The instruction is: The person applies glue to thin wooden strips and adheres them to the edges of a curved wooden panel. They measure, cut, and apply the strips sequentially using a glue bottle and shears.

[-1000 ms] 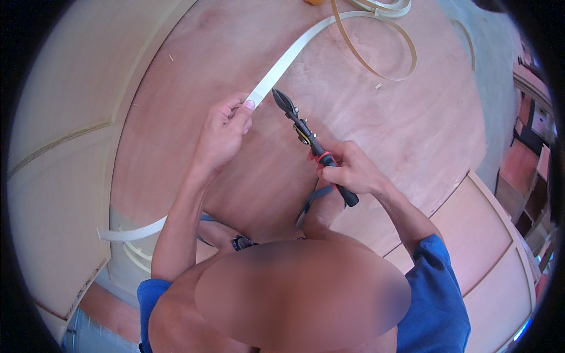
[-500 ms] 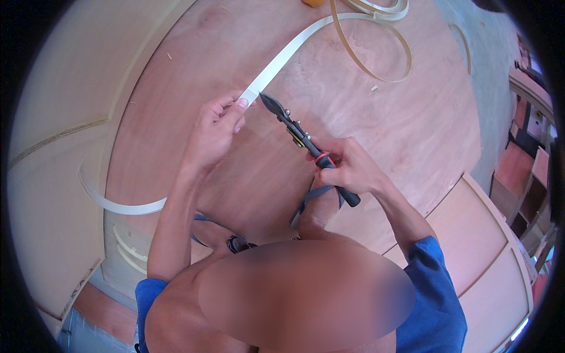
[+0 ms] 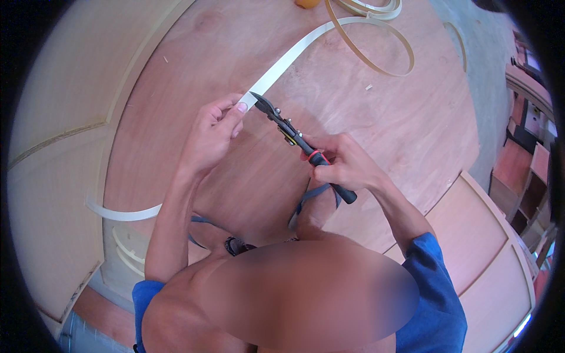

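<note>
A long white edging strip (image 3: 289, 57) runs from my left hand (image 3: 215, 126) up and away to the right, where it curves over. My left thumb and fingers pinch the strip. In my right hand (image 3: 341, 157) are black tin snips (image 3: 288, 129) with a red band on the handle, held closed in my grip. The tips of the snips' blades reach the strip's right edge, just beyond my left thumb. Whether the blades are apart cannot be made out. Another length of white strip (image 3: 123, 215) curves out left of my left forearm.
A pinkish plywood sheet (image 3: 194, 106) lies under my hands. Coiled strips (image 3: 406, 65) rest at the far side near an orange object (image 3: 307, 3). A pale panel (image 3: 59, 76) stands along the left, another panel (image 3: 471, 235) at the right. Wooden boxes (image 3: 518, 167) stand farther right.
The snips have moved slightly left, and their blade tips now lie over the strip's edge. My left hand keeps its pinch on the strip. The whole view has shifted a little.
</note>
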A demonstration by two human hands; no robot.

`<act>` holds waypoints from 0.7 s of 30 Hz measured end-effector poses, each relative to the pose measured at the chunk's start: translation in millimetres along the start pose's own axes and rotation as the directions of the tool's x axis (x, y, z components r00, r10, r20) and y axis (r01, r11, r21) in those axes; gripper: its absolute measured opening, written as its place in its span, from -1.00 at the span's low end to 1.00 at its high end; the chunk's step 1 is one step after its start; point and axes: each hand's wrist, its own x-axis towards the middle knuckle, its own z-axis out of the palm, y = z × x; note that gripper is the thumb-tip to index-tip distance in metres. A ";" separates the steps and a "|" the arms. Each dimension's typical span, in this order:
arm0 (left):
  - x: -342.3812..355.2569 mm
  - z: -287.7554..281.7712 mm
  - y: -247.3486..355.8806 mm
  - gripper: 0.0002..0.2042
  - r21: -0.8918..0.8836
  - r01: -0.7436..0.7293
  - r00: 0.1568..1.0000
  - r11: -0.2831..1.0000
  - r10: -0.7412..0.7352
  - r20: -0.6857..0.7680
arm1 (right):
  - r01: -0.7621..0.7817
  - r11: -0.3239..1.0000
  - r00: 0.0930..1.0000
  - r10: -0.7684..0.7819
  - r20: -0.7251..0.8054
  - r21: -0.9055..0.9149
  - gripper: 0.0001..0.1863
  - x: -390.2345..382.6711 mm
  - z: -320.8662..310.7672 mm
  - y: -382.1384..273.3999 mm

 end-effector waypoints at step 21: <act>2.5 -2.6 -7.5 -0.71 0.068 -0.053 0.998 0.996 0.051 0.028 | 0.035 0.996 0.999 -0.034 0.016 -0.080 -0.73 2.2 0.9 1.9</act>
